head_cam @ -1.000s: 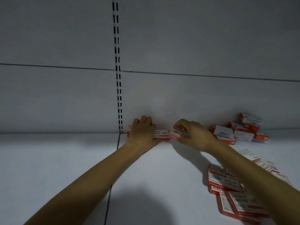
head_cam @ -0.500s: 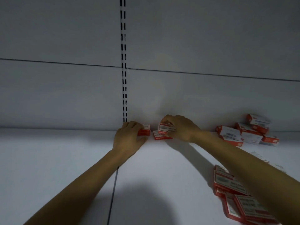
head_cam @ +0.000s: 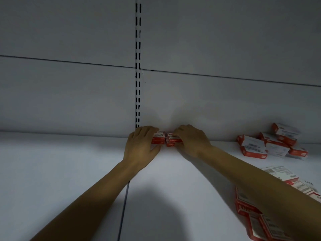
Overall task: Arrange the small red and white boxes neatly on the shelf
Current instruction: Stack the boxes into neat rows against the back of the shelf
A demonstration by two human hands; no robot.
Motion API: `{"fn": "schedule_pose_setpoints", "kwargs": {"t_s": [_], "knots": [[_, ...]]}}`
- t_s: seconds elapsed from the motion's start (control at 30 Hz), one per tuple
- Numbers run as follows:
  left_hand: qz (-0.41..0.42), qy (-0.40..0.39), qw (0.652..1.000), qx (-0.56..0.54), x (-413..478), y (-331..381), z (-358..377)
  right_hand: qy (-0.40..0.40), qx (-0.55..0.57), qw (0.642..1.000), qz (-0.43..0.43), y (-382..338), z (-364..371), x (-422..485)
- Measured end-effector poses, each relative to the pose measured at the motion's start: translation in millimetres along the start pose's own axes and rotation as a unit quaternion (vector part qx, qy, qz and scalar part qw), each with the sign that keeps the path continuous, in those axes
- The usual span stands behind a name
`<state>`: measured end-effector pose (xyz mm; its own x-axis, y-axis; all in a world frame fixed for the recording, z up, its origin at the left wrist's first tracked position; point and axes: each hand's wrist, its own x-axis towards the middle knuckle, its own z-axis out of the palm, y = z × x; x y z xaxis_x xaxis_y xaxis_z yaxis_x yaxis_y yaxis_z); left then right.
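At the back of the white shelf [head_cam: 173,180], against the rear wall, stand small red and white boxes. My left hand [head_cam: 141,145] rests on the left box stack [head_cam: 159,138], its fingers curled over the top. Just to its right, my right hand [head_cam: 190,138] holds the top of a second small stack [head_cam: 172,140], whose lower box sticks out slightly toward me. A narrow gap separates the two stacks.
A loose pile of the same boxes [head_cam: 271,144] lies at the back right. More boxes [head_cam: 257,220] are scattered at the front right, partly under my right forearm. A slotted upright [head_cam: 138,66] runs up the rear wall, and a shelf seam [head_cam: 124,206] runs toward me.
My right hand has carried a box leftward and set it on another box beside the left stack. My left hand shifted slightly left, gripping its stack. The view panned left.
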<state>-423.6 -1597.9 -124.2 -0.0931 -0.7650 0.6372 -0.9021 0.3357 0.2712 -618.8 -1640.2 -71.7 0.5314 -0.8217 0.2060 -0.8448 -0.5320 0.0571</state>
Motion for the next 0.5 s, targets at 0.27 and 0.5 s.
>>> {"fn": "schedule_pose_setpoints", "kwargs": {"t_s": [0.27, 0.5], "knots": [[0.009, -0.021, 1.000, -0.005, -1.8, 0.0, 4.4, 0.008, 0.011, 1.000, -0.019, -8.3, 7.1, 5.4], [0.002, -0.021, 1.000, 0.015, -1.6, 0.8, 1.8, 0.017, -0.021, 0.997, 0.071, 0.8, 5.1, -1.1]]}}
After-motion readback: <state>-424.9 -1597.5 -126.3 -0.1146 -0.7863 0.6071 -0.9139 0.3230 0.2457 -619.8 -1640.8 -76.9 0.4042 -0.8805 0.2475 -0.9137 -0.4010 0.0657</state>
